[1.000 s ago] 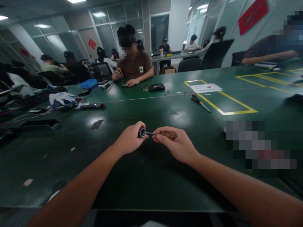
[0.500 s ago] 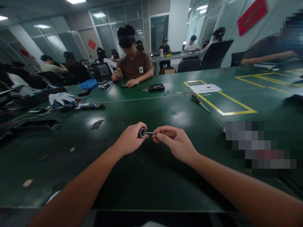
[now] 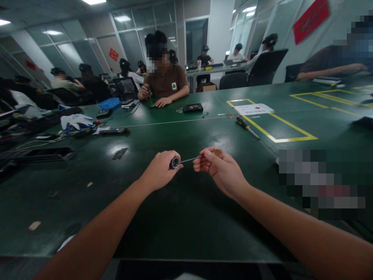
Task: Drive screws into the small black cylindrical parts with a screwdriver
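Note:
My left hand (image 3: 159, 170) is closed around a small black cylindrical part (image 3: 175, 163), whose round silver-rimmed end faces me. Its exact kind does not show. My right hand (image 3: 223, 169) grips a screwdriver (image 3: 189, 160) by its amber handle, which the fingers partly hide. The thin metal shaft points left and reaches the side of the cylindrical part. Whether the tip sits inside a screw or only touches the part is hidden by my left fingers. Both hands are above the green table (image 3: 175, 225), near its front middle.
A second screwdriver (image 3: 247, 127) with a black and yellow handle lies beyond my right hand, near a paper sheet (image 3: 256, 109). White gloves (image 3: 76, 121), cables and a black frame (image 3: 37, 154) lie at left. Across the table a person (image 3: 167, 79) works with a screwdriver.
My right hand has shifted slightly right and up, and its fingers have turned about the handle. More of the shaft shows, now slanting up to the right. The left hand stays put.

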Tool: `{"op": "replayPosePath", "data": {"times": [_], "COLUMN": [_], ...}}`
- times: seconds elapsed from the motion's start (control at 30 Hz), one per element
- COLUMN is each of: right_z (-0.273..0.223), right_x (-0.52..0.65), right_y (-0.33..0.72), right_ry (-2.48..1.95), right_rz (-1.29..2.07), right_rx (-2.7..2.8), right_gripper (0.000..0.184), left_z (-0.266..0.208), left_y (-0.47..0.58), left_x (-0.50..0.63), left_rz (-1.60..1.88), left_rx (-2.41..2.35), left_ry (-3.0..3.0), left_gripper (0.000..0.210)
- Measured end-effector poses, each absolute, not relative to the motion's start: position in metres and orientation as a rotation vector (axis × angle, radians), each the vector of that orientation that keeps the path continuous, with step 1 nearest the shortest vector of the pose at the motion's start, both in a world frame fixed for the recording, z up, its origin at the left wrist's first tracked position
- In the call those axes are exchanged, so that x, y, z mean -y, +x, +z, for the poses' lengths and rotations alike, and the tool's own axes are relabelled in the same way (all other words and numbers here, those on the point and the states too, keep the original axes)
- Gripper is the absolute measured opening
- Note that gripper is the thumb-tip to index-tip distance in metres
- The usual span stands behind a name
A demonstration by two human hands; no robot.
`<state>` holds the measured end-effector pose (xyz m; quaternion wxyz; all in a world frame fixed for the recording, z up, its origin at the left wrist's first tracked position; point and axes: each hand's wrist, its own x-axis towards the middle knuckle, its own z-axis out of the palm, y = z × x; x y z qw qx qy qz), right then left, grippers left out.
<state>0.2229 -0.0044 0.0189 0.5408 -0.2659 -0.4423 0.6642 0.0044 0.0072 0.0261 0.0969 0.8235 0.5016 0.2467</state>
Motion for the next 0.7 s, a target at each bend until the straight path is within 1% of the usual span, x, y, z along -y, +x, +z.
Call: {"op": "replayPosePath", "data": {"times": [0.17, 0.47, 0.57, 0.7], "right_z": [0.0183, 0.0184, 0.0166, 0.0152], "right_x": [0.0085, 0.0117, 0.0111, 0.0066], "right_y": [0.2216, 0.2196, 0.2186, 0.2181], "right_ry": [-0.646, -0.717, -0.722, -0.7], "right_rz": [1.456, 1.397, 1.414, 1.517], "right_rx": [1.204, 1.318, 1.308, 1.165], "right_gripper": [0.024, 0.026, 0.026, 0.026], "left_z": [0.0274, 0.0277, 0.0261, 0.0243], "left_y": [0.0052, 0.0062, 0.0059, 0.0059], "left_x": [-0.0055, -0.0049, -0.0059, -0.0072], "left_rz": [0.725, 0.728, 0.709, 0.67], "left_rx": [-1.485, -1.453, -1.443, -1.408], "left_ry": [2.439, 2.431, 2.447, 2.502], "left_gripper": [0.009, 0.01, 0.009, 0.009]}}
